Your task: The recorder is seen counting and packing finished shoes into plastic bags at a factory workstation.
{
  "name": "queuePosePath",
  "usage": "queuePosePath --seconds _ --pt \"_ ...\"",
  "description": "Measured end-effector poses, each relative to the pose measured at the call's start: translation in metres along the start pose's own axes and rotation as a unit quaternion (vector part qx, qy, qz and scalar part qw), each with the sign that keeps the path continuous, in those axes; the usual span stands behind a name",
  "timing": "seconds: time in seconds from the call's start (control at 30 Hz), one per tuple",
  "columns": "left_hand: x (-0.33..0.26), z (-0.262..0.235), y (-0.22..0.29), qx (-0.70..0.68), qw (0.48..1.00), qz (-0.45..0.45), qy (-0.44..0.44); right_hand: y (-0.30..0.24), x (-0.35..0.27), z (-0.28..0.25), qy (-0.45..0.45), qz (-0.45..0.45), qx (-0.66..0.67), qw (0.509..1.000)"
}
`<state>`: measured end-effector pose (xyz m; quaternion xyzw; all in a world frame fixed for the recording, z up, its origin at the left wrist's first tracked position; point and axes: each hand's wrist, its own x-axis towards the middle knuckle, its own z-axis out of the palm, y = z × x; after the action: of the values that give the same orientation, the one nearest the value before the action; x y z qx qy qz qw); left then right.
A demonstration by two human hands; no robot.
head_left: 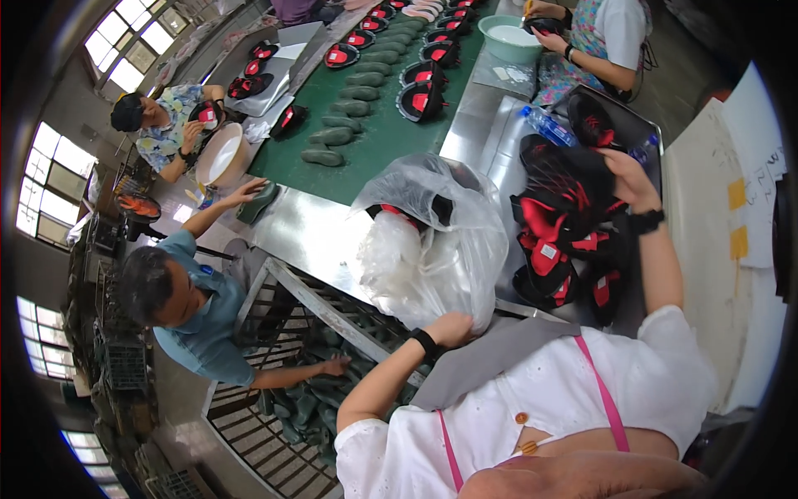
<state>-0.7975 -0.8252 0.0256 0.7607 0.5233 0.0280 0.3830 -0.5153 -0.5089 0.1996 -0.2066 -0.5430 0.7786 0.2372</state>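
My left hand (453, 329) is closed on the near edge of a clear plastic bag (482, 249), which stands bulging on the metal table. Inside the bag's mouth, black and red shoe uppers (397, 214) show in part; crumpled film hides the rest. Over to the right, my right hand (630, 179) grips a black shoe upper with red markings (573, 176), its fingers partly hidden behind it. That upper is above a heap of similar black and red uppers (544, 258) in a metal tray.
Green shoe lasts (357, 93) and uppers line a green conveyor belt (283, 170). A bottle (549, 126) lies by the heap. On the left, a co-worker (195, 291) reaches into a metal cage (291, 287) of lasts. Two others work beside basins (509, 40).
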Motion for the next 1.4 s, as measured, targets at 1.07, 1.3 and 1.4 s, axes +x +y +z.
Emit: queuePosePath --seconds 1.07,1.3,1.4 --pt "-0.076 -0.018 -0.018 0.036 0.843 -0.232 0.484 0.159 0.276 0.281 -0.425 0.029 -0.274 0.862" --pt "-0.020 0.035 -0.098 0.000 0.973 -0.229 0.037 0.196 0.181 0.203 -0.179 -0.157 -0.817 0.526" --pt "-0.010 0.016 -0.083 -0.001 0.993 -0.108 0.050 0.176 0.198 0.146 -0.078 -0.088 -0.835 0.537"
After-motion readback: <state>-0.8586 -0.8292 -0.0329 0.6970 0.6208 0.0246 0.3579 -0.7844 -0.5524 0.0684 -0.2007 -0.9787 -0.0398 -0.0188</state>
